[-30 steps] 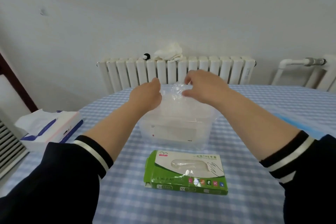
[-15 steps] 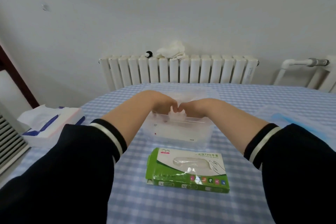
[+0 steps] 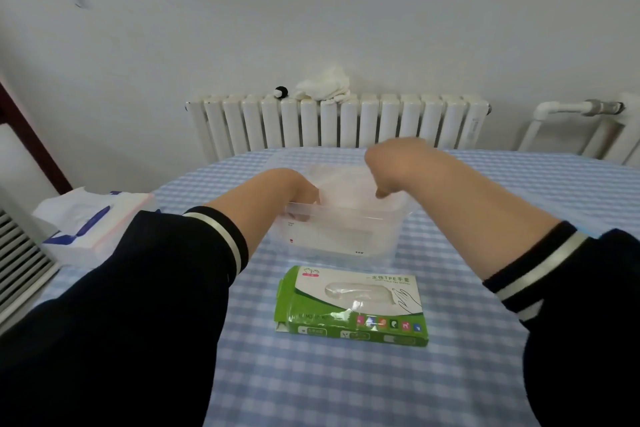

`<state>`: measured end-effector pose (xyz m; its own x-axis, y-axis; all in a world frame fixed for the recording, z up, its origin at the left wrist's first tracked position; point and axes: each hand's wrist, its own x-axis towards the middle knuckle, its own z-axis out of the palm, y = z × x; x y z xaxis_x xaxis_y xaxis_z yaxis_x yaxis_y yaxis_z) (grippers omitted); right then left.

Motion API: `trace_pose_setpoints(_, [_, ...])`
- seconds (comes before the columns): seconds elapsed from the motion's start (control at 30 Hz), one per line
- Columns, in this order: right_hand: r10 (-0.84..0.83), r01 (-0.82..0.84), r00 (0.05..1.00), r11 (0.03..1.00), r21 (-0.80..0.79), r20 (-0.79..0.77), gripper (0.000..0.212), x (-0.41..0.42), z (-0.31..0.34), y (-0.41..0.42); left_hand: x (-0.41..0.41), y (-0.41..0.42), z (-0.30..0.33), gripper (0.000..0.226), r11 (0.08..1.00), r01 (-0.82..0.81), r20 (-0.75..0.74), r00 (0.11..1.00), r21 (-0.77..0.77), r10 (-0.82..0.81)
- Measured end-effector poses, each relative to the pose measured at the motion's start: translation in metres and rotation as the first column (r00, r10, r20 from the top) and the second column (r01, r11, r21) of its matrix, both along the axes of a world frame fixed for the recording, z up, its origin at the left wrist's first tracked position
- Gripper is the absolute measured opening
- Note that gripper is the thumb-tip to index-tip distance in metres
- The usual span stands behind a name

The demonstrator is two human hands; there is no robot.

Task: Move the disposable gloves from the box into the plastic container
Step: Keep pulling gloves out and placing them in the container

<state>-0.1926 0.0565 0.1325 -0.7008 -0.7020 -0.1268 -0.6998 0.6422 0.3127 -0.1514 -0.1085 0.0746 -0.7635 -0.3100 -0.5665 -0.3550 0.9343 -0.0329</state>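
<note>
A clear plastic container (image 3: 346, 239) stands mid-table on the blue checked cloth. Crumpled translucent disposable gloves (image 3: 346, 184) lie inside it. My left hand (image 3: 294, 185) reaches over the container's near left rim, and its fingers point down inside, showing dimly through the wall. My right hand (image 3: 391, 163) hovers over the right side, bent at the wrist with its fingers hanging down toward the gloves; nothing shows in it. The green and white glove box (image 3: 353, 305) lies flat just in front of the container, and neither hand touches it.
A tissue pack (image 3: 86, 229) sits at the table's left edge. Behind the table stands a white radiator (image 3: 339, 125) with a white cloth (image 3: 325, 85) on top. A white pipe (image 3: 571, 107) runs at the right. The checked tablecloth (image 3: 346, 385) stretches toward me.
Both hands brought a bunch of gloves down into the container and pressed there together. Now they have parted: the left stays low at the rim, the right has lifted.
</note>
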Motion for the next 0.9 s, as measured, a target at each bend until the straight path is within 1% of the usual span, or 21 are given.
trace_pose_setpoints(0.03, [-0.001,-0.001,1.000,0.997,-0.072,-0.023,0.026,0.001,0.008,0.008,0.001,0.001,0.003,0.042,0.999,0.039,0.003,0.999,-0.024,-0.039])
trace_pose_setpoints(0.07, [-0.006,0.000,0.999,0.988,-0.153,-0.034,0.026,0.001,0.014,0.015,0.001,0.000,0.007,0.039,0.996,0.073,-0.013,0.997,-0.046,-0.074])
trace_pose_setpoints(0.13, [0.000,-0.003,1.000,0.951,-0.308,-0.009,0.020,0.004,0.018,0.032,0.006,-0.001,0.017,0.020,0.988,0.122,-0.098,0.987,-0.094,-0.131])
trace_pose_setpoints(0.17, [0.017,-0.001,0.999,0.924,-0.383,0.039,0.019,0.008,0.017,0.039,0.010,-0.002,0.023,0.022,0.981,0.127,-0.165,0.975,-0.144,-0.150])
trace_pose_setpoints(0.23, [0.098,0.018,0.977,0.846,-0.532,0.188,0.017,0.020,0.010,0.054,0.022,0.000,0.034,0.028,0.959,0.074,-0.320,0.933,-0.273,-0.163])
trace_pose_setpoints(0.3, [0.209,0.045,0.922,0.779,-0.625,0.327,0.014,0.034,-0.001,0.065,0.039,0.009,0.038,0.027,0.921,-0.013,-0.490,0.850,-0.390,-0.195])
trace_pose_setpoints(0.33, [0.270,0.073,0.871,0.755,-0.651,0.411,0.010,0.040,-0.010,0.069,0.048,0.017,0.037,0.026,0.919,-0.043,-0.579,0.788,-0.392,-0.210])
trace_pose_setpoints(0.37, [0.332,0.109,0.797,0.744,-0.660,0.505,0.004,0.046,-0.017,0.072,0.058,0.027,0.034,0.024,0.939,-0.039,-0.682,0.698,-0.341,-0.218])
trace_pose_setpoints(0.4, [0.379,0.129,0.721,0.750,-0.649,0.581,0.003,0.050,-0.028,0.074,0.070,0.040,0.029,0.020,0.977,-0.012,-0.791,0.589,-0.213,-0.165])
trace_pose_setpoints(0.43, [0.398,0.120,0.676,0.771,-0.625,0.621,0.007,0.054,-0.037,0.075,0.083,0.053,0.023,0.015,0.998,0.047,-0.877,0.476,-0.042,-0.059])
trace_pose_setpoints(0.47, [0.388,0.081,0.679,0.804,-0.589,0.623,0.011,0.055,-0.047,0.076,0.092,0.062,0.016,0.009,0.987,0.127,-0.917,0.396,0.097,0.039])
trace_pose_setpoints(0.5, [0.368,0.033,0.709,0.835,-0.549,0.602,0.014,0.056,-0.059,0.076,0.101,0.069,0.007,0.005,0.961,0.195,-0.917,0.384,0.197,0.110])
trace_pose_setpoints(0.53, [0.348,-0.017,0.751,0.861,-0.509,0.562,0.019,0.056,-0.068,0.076,0.106,0.074,-0.004,0.003,0.928,0.242,-0.892,0.422,0.282,0.161])
trace_pose_setpoints(0.57, [0.325,-0.049,0.783,0.882,-0.468,0.531,0.023,0.057,-0.076,0.075,0.110,0.075,-0.018,0.004,0.892,0.267,-0.850,0.486,0.366,0.203])
trace_pose_setpoints(0.6, [0.313,-0.064,0.793,0.896,-0.439,0.524,0.025,0.056,-0.083,0.074,0.112,0.075,-0.030,0.005,0.862,0.268,-0.802,0.552,0.430,0.229])
trace_pose_setpoints(0.63, [0.309,-0.073,0.789,0.905,-0.418,0.532,0.025,0.057,-0.090,0.072,0.114,0.074,-0.042,0.006,0.845,0.263,-0.762,0.604,0.466,0.233])
trace_pose_setpoints(0.7, [0.323,-0.084,0.767,0.907,-0.413,0.554,0.020,0.054,-0.101,0.069,0.115,0.073,-0.058,0.014,0.819,0.250,-0.701,0.673,0.517,0.237])
trace_pose_setpoints(0.77, [0.342,-0.055,0.740,0.889,-0.454,0.579,0.012,0.051,-0.108,0.068,0.116,0.073,-0.068,0.033,0.795,0.232,-0.637,0.735,0.560,0.234])
trace_pose_setpoints(0.8, [0.350,-0.038,0.725,0.881,-0.472,0.593,0.012,0.049,-0.111,0.068,0.117,0.074,-0.070,0.045,0.796,0.218,-0.603,0.767,0.565,0.217])
trace_pose_setpoints(0.87, [0.368,-0.036,0.711,0.870,-0.491,0.600,0.023,0.047,-0.115,0.069,0.120,0.075,-0.074,0.069,0.817,0.211,-0.568,0.806,0.537,0.166])
trace_pose_setpoints(0.9, [0.376,-0.052,0.716,0.869,-0.492,0.589,0.028,0.047,-0.117,0.069,0.122,0.076,-0.077,0.078,0.828,0.217,-0.574,0.805,0.518,0.148])
